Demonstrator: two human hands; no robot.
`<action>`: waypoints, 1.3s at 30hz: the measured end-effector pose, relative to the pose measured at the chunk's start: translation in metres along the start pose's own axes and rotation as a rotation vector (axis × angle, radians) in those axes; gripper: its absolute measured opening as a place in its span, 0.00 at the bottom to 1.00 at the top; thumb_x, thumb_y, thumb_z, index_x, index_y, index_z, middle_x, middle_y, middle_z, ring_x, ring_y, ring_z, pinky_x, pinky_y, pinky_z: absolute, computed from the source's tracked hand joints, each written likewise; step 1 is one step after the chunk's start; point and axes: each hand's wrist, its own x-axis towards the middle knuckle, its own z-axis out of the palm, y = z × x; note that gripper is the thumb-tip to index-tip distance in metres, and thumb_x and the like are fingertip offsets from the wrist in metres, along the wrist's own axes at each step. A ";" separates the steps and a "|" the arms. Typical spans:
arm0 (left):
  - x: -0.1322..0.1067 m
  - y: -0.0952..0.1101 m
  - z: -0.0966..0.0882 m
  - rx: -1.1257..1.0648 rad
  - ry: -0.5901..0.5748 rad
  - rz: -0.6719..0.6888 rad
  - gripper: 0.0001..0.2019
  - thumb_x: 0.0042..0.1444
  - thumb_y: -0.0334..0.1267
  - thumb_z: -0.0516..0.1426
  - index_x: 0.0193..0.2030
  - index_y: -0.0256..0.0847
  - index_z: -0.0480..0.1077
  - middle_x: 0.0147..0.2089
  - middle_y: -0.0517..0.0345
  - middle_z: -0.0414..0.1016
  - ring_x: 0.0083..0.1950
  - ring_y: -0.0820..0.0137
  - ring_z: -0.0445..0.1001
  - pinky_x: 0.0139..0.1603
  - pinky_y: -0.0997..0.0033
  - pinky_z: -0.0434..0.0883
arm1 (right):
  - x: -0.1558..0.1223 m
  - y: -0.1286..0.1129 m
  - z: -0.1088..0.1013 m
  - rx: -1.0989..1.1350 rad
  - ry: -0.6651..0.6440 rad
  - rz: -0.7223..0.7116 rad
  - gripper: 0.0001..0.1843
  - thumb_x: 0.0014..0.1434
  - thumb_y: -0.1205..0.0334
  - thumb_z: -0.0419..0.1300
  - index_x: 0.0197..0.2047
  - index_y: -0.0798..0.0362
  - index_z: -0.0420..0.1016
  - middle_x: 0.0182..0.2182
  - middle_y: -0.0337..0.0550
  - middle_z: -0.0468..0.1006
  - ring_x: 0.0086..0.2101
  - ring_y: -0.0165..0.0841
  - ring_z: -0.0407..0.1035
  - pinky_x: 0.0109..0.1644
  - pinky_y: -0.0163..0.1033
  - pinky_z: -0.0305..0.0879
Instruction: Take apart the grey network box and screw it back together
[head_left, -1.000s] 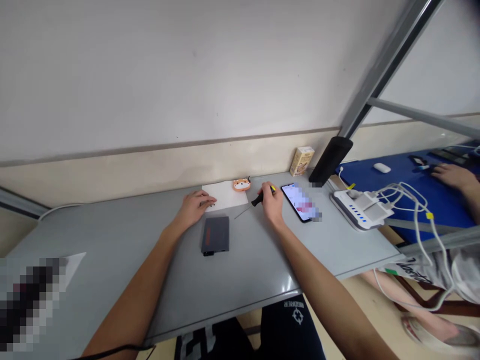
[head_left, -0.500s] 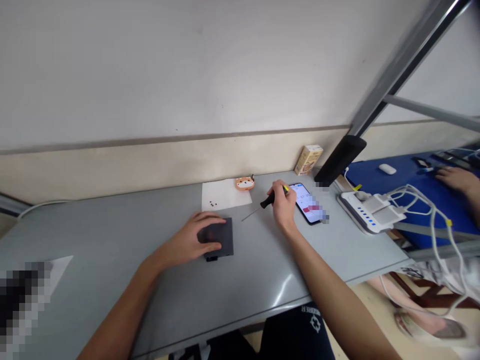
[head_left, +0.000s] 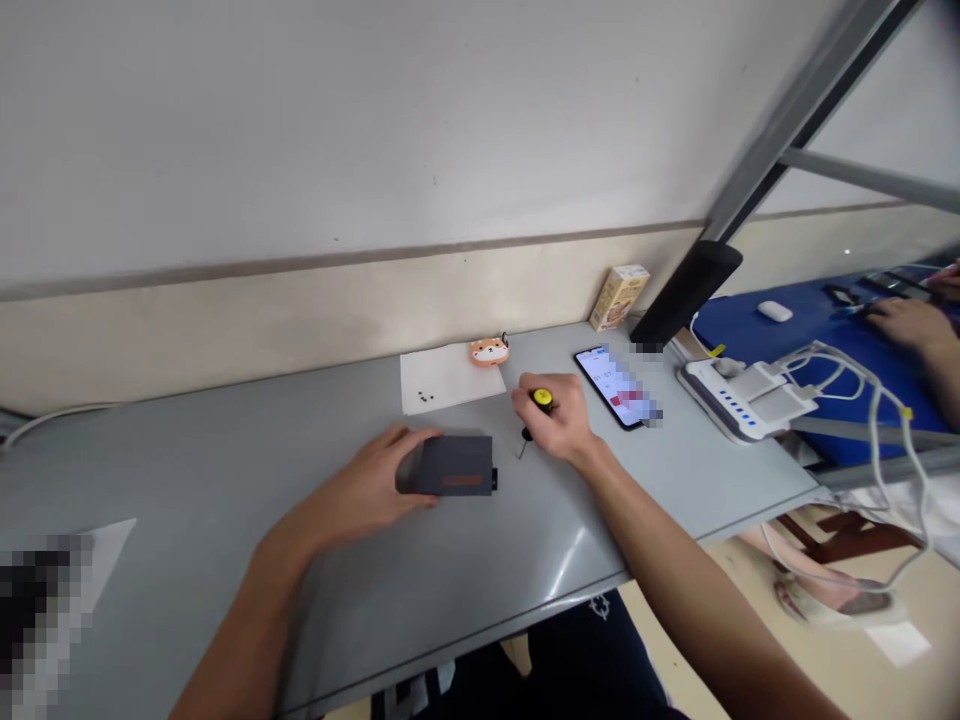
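My left hand (head_left: 371,487) grips the left end of a small dark grey box (head_left: 459,466) with an orange label, holding it on the grey table (head_left: 225,500). My right hand (head_left: 559,420) is closed around a screwdriver (head_left: 537,405) with a black handle and yellow cap, its thin shaft pointing down-left toward the box's right end. Behind them lies a white paper sheet (head_left: 444,377) with a few tiny dark screws (head_left: 425,397) on it.
An orange animal-shaped case (head_left: 490,351), a phone (head_left: 616,385) with a lit screen and a small carton (head_left: 619,297) lie at the back right. A white charging hub (head_left: 739,402) with cables sits further right. Another person's hand (head_left: 904,322) rests on a blue mat.
My left hand left the paper, took the box and turned it so its label side faces me. My right hand brought the screwdriver from near the phone toward the box.
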 end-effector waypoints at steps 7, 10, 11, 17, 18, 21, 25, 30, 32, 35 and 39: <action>0.018 0.007 0.029 0.154 0.163 0.054 0.32 0.57 0.48 0.66 0.67 0.53 0.63 0.66 0.51 0.65 0.69 0.52 0.65 0.70 0.48 0.66 | -0.003 -0.005 0.013 -0.022 0.012 -0.109 0.21 0.63 0.64 0.53 0.23 0.50 0.46 0.18 0.32 0.50 0.22 0.26 0.44 0.28 0.38 0.48; 0.022 0.007 0.036 0.173 0.190 0.052 0.31 0.57 0.48 0.66 0.66 0.51 0.63 0.65 0.51 0.65 0.67 0.53 0.66 0.69 0.47 0.66 | -0.002 -0.002 0.012 -0.027 0.100 -0.182 0.20 0.62 0.66 0.54 0.23 0.49 0.48 0.18 0.32 0.52 0.21 0.26 0.46 0.28 0.38 0.48; 0.023 0.006 0.038 0.181 0.207 0.046 0.31 0.57 0.48 0.66 0.65 0.51 0.63 0.64 0.51 0.65 0.66 0.53 0.66 0.69 0.48 0.67 | -0.002 -0.001 0.011 -0.026 0.140 -0.183 0.20 0.63 0.66 0.54 0.23 0.49 0.49 0.17 0.32 0.53 0.21 0.27 0.48 0.28 0.38 0.49; 0.028 0.004 0.047 0.231 0.314 0.053 0.32 0.57 0.50 0.67 0.65 0.50 0.63 0.60 0.50 0.66 0.64 0.52 0.66 0.66 0.47 0.68 | -0.002 0.006 0.011 -0.052 0.342 -0.132 0.20 0.68 0.62 0.53 0.23 0.49 0.55 0.19 0.35 0.60 0.22 0.29 0.54 0.29 0.40 0.51; 0.029 0.004 0.048 0.236 0.322 0.054 0.32 0.57 0.51 0.67 0.66 0.50 0.63 0.59 0.50 0.66 0.63 0.52 0.66 0.66 0.46 0.68 | -0.003 0.006 0.013 -0.062 0.331 -0.181 0.20 0.68 0.62 0.54 0.24 0.49 0.55 0.19 0.35 0.59 0.23 0.30 0.54 0.30 0.41 0.51; 0.029 0.004 0.047 0.254 0.315 0.051 0.34 0.56 0.55 0.67 0.66 0.50 0.63 0.59 0.49 0.66 0.63 0.50 0.67 0.66 0.44 0.68 | -0.007 0.001 0.021 -0.055 0.249 -0.320 0.17 0.67 0.64 0.55 0.26 0.49 0.59 0.20 0.36 0.62 0.24 0.30 0.55 0.31 0.41 0.52; 0.027 0.002 0.044 0.250 0.277 0.056 0.37 0.55 0.57 0.68 0.68 0.50 0.63 0.60 0.49 0.66 0.61 0.50 0.68 0.65 0.44 0.68 | -0.017 -0.010 0.036 0.080 0.139 -0.343 0.14 0.68 0.64 0.55 0.29 0.49 0.64 0.22 0.38 0.68 0.25 0.31 0.61 0.33 0.40 0.57; 0.027 -0.007 0.042 0.245 0.246 0.097 0.49 0.52 0.57 0.70 0.76 0.56 0.51 0.61 0.48 0.66 0.62 0.48 0.67 0.65 0.41 0.66 | -0.021 -0.015 0.047 0.143 -0.007 -0.305 0.14 0.69 0.64 0.54 0.29 0.49 0.63 0.23 0.37 0.69 0.26 0.30 0.63 0.34 0.38 0.60; 0.027 -0.008 0.040 0.246 0.240 0.103 0.51 0.52 0.57 0.70 0.78 0.58 0.48 0.62 0.48 0.66 0.63 0.48 0.66 0.66 0.40 0.66 | -0.019 -0.014 0.046 0.112 -0.021 -0.304 0.15 0.68 0.64 0.54 0.28 0.49 0.60 0.22 0.36 0.67 0.26 0.29 0.60 0.33 0.38 0.59; 0.026 -0.007 0.035 0.241 0.232 0.078 0.50 0.54 0.54 0.69 0.78 0.59 0.49 0.63 0.50 0.66 0.64 0.48 0.66 0.68 0.42 0.65 | -0.015 -0.012 0.039 0.052 -0.003 -0.284 0.16 0.68 0.63 0.54 0.27 0.49 0.58 0.21 0.35 0.62 0.25 0.29 0.56 0.31 0.39 0.55; 0.025 -0.003 0.029 0.235 0.217 0.001 0.46 0.55 0.51 0.68 0.77 0.60 0.51 0.62 0.51 0.66 0.63 0.49 0.67 0.68 0.43 0.65 | -0.008 -0.007 0.027 0.059 0.046 -0.101 0.18 0.69 0.60 0.53 0.25 0.50 0.59 0.21 0.35 0.63 0.24 0.29 0.57 0.31 0.39 0.54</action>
